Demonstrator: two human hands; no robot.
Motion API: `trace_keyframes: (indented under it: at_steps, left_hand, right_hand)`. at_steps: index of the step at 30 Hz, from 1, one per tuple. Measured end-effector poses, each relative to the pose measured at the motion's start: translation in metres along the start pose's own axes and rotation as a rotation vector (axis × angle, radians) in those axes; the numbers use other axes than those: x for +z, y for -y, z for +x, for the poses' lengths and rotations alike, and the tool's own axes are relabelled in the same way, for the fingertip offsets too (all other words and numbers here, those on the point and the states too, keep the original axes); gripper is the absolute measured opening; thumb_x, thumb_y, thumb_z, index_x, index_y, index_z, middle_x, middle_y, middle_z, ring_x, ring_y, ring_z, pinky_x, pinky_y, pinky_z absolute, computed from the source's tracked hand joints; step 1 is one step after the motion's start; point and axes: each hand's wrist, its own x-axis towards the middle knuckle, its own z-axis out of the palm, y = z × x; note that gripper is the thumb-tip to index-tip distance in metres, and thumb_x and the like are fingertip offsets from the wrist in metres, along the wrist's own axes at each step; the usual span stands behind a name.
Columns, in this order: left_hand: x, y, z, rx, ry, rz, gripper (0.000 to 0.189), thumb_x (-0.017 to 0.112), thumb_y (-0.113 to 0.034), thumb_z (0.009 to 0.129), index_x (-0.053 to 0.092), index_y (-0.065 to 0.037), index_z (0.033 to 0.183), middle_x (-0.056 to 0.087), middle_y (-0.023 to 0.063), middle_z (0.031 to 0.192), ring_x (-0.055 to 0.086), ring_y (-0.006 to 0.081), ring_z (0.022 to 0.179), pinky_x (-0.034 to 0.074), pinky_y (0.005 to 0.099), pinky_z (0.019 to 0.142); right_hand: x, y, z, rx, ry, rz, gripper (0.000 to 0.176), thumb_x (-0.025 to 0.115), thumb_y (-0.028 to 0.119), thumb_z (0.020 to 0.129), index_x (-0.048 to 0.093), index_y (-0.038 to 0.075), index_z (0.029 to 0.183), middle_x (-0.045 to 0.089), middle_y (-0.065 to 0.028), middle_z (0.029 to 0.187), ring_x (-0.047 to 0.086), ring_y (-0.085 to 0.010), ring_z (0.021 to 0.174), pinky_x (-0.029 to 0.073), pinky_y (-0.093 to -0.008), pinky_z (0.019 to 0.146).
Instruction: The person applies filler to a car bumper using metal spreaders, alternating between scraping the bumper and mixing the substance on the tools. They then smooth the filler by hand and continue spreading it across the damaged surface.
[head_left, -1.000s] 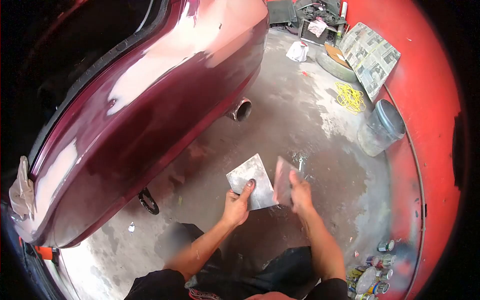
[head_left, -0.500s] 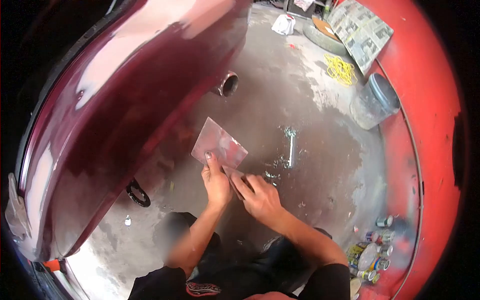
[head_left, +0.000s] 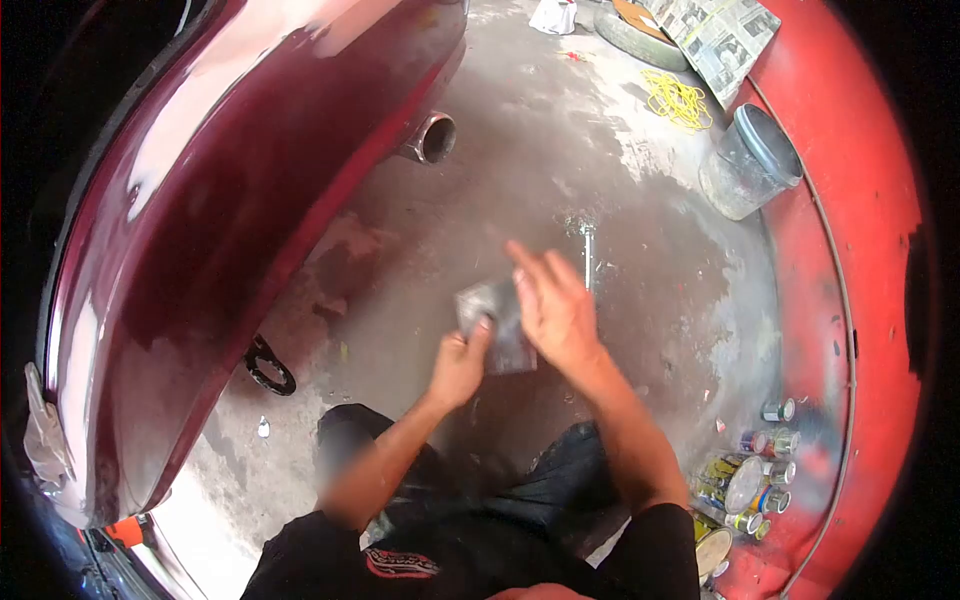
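Note:
A thin, flat, greyish plate is gripped in my left hand, the thumb lying on its face. Its outline is blurred by motion. My right hand is at the plate's upper right edge, with fingers stretched up and partly apart. Whether a small spreader is held behind those fingers is hidden by blur. Off to the left is a maroon car bumper with pale patches and an exhaust pipe beside it.
Paint cans cluster at the lower right, beside a red panel. A bucket, yellow cord, a tyre and newspaper are at the upper right. A black ring lies near the bumper.
The plate has moved right and down and turned in my left hand. My right hand has risen from the plate's lower edge to its upper right, its fingers extending. The view has shifted slightly.

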Motion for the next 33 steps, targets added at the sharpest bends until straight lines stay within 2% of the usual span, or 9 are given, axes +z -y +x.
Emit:
trace_keyframes:
  at_steps: [5,9,12,16,22,25,28,31,33]
  left_hand:
    - [-0.011,0.002,0.008,-0.127,0.038,-0.211,0.034,0.055,-0.032,0.102,0.066,0.000,0.095,0.060,-0.0030,0.081,0.052,0.0049,0.075,0.046,0.0271,0.064]
    - [0.000,-0.018,0.002,0.178,0.006,-0.106,0.028,0.055,-0.017,0.100,0.062,0.002,0.120,0.068,0.0088,0.107,0.064,0.0162,0.099,0.048,0.0278,0.089]
    - [0.016,-0.044,-0.011,0.553,0.033,0.402,0.029,0.055,-0.011,0.097,0.061,0.005,0.120,0.066,0.0186,0.111,0.066,0.0350,0.101,0.051,0.0362,0.090]
    - [0.024,-0.026,-0.006,0.605,0.021,0.498,0.024,0.056,-0.004,0.095,0.064,0.003,0.117,0.066,0.0210,0.107,0.065,0.0387,0.099,0.054,0.0407,0.086]
    - [0.006,-0.026,0.002,0.592,-0.159,0.423,0.016,0.060,-0.006,0.094,0.065,0.006,0.101,0.067,0.0211,0.090,0.066,0.0365,0.079,0.052,0.0381,0.072]
    - [-0.007,-0.025,0.004,0.512,-0.170,0.366,0.019,0.060,-0.012,0.096,0.064,0.006,0.096,0.065,0.0185,0.081,0.064,0.0246,0.071,0.049,0.0366,0.066]
    - [-0.019,-0.034,0.006,0.419,-0.217,0.353,0.018,0.058,-0.010,0.096,0.065,0.007,0.095,0.065,0.0237,0.089,0.065,0.0407,0.080,0.051,0.0386,0.070]
    - [-0.033,-0.037,0.017,0.441,-0.361,0.382,0.023,0.059,-0.015,0.097,0.065,0.007,0.096,0.066,0.0250,0.090,0.067,0.0366,0.080,0.051,0.0372,0.071]
    - [-0.044,-0.048,0.026,0.372,-0.368,0.258,0.029,0.058,-0.021,0.099,0.065,0.008,0.101,0.070,0.0206,0.091,0.067,0.0249,0.083,0.051,0.0349,0.074]
  right_hand:
    - [-0.023,-0.043,0.008,0.458,-0.269,0.152,0.032,0.047,0.025,0.102,0.062,-0.001,0.113,0.061,-0.0162,0.080,0.061,-0.0300,0.077,0.048,-0.0414,0.074]
    - [-0.029,-0.055,0.000,0.663,-0.207,0.197,0.040,0.040,0.030,0.105,0.058,-0.006,0.107,0.061,-0.0165,0.080,0.057,-0.0223,0.076,0.045,-0.0393,0.073]
    - [-0.020,-0.039,-0.001,0.563,-0.259,0.308,0.038,0.039,0.029,0.106,0.054,-0.006,0.106,0.057,-0.0151,0.075,0.053,-0.0204,0.071,0.044,-0.0397,0.070]
    - [-0.003,-0.030,-0.010,0.523,-0.144,0.327,0.032,0.042,0.025,0.105,0.055,-0.003,0.111,0.056,-0.0136,0.069,0.052,-0.0189,0.064,0.045,-0.0368,0.064]
    - [0.005,-0.020,-0.020,0.335,0.096,0.479,0.028,0.049,0.023,0.103,0.059,-0.004,0.101,0.051,-0.0032,0.067,0.047,-0.0117,0.064,0.044,-0.0340,0.061]
    - [-0.008,-0.017,-0.016,0.420,0.355,0.340,0.024,0.053,0.019,0.101,0.060,-0.003,0.095,0.059,-0.0194,0.069,0.057,-0.0191,0.062,0.047,-0.0388,0.061]
    - [-0.005,-0.007,-0.022,0.242,0.391,0.393,0.026,0.055,0.021,0.099,0.059,-0.003,0.092,0.060,-0.0234,0.073,0.062,-0.0320,0.064,0.049,-0.0421,0.063]
    - [0.005,-0.007,-0.035,0.128,0.519,0.366,0.029,0.055,0.025,0.099,0.059,-0.003,0.090,0.061,-0.0258,0.079,0.061,-0.0433,0.072,0.049,-0.0461,0.065]
    - [0.022,-0.004,-0.053,0.016,0.688,0.380,0.030,0.057,0.028,0.099,0.061,-0.001,0.099,0.059,-0.0226,0.079,0.058,-0.0296,0.067,0.049,-0.0395,0.066]
